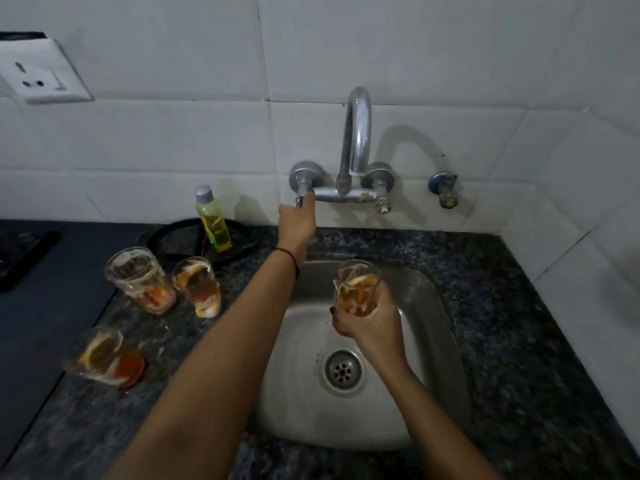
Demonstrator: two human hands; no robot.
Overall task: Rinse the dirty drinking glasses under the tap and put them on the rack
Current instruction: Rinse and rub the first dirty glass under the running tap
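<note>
White-tiled wall behind, speckled dark granite worktop (519, 306) below, steel sink (433, 341) set into it.

Item: wall-mounted mixer tap (356, 133), swan-neck spout over the basin. No water visible from it yet.

Item: my left hand (298, 221), reaching up to the tap's left valve handle (304, 195); fingers seem curled about it, though my own hand hides the grip. Presumably there to start the flow.

Item: my right hand (367, 322), fingers wrapped round the lower part of one dirty glass (356, 289). Glass held upright over the basin, roughly beneath the spout, mouth up so the water can fall straight in. Orange and white residue streaks its inside.

Item: three more dirty glasses on the worktop left of the sink, waiting their turn: a large glass (140, 278) and a narrower glass (197, 285) standing close together, and a nearer glass (104, 355), blurred, apparently tipped toward me.

Item: bottle of yellow liquid (213, 220), likely dish soap, standing on a dark round pan (166, 237) by the wall.

Item: wall socket (41, 74), upper left.

Rack: not in view.
</note>
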